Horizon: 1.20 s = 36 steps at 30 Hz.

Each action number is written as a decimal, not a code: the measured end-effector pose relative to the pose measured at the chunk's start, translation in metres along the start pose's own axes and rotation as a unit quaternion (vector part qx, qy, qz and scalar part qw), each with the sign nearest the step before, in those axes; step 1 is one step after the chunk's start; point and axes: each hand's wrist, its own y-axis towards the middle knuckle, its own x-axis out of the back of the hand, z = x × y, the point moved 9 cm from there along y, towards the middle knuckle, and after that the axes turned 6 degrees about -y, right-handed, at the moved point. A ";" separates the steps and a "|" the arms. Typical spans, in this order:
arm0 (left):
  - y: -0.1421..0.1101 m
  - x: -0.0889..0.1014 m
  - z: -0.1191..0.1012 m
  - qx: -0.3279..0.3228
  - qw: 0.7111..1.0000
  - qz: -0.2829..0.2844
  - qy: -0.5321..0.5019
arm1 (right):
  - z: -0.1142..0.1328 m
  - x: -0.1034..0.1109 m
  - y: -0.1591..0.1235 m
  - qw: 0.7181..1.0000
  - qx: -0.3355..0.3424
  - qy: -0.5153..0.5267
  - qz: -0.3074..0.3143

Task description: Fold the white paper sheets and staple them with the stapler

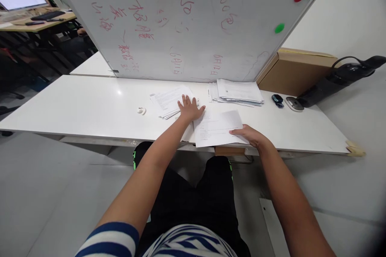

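Observation:
My left hand [190, 109] lies flat with fingers spread on a stack of printed papers [167, 102] on the white table [90, 108]. My right hand [249, 134] grips the right edge of a single printed sheet [217, 127] that lies near the table's front edge, thumb on top. A second, thicker stack of papers [238, 91] rests just beyond that sheet, at the foot of the whiteboard.
A whiteboard [187, 20] with red writing and magnets leans at the table's back. A cardboard box [294, 73], a black device [337, 78], a small blue object [277, 100] and a round grey object [294, 104] sit at right. A small white object [141, 110] lies left.

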 end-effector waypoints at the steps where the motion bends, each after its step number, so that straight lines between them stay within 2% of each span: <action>1: 0.000 0.000 0.000 0.000 1.000 0.000 0.002 | 0.000 -0.001 0.000 1.000 0.001 0.001 0.003; 12: -0.002 0.001 -0.006 -0.013 1.000 0.003 0.014 | -0.003 0.004 -0.003 0.999 -0.038 -0.001 -0.019; 18: -0.002 0.001 -0.006 -0.015 0.999 -0.001 0.031 | 0.005 0.000 -0.008 0.999 -0.037 -0.002 -0.018; 27: -0.001 0.000 -0.007 -0.025 0.999 -0.007 0.045 | -0.003 0.003 0.000 1.000 -0.018 -0.005 -0.012; 33: -0.001 -0.001 -0.007 -0.028 0.999 -0.007 0.031 | -0.003 0.008 -0.002 0.999 -0.024 -0.016 -0.031; 36: -0.002 0.000 -0.008 -0.028 0.999 -0.009 0.032 | -0.003 0.005 -0.002 1.000 -0.022 -0.007 -0.019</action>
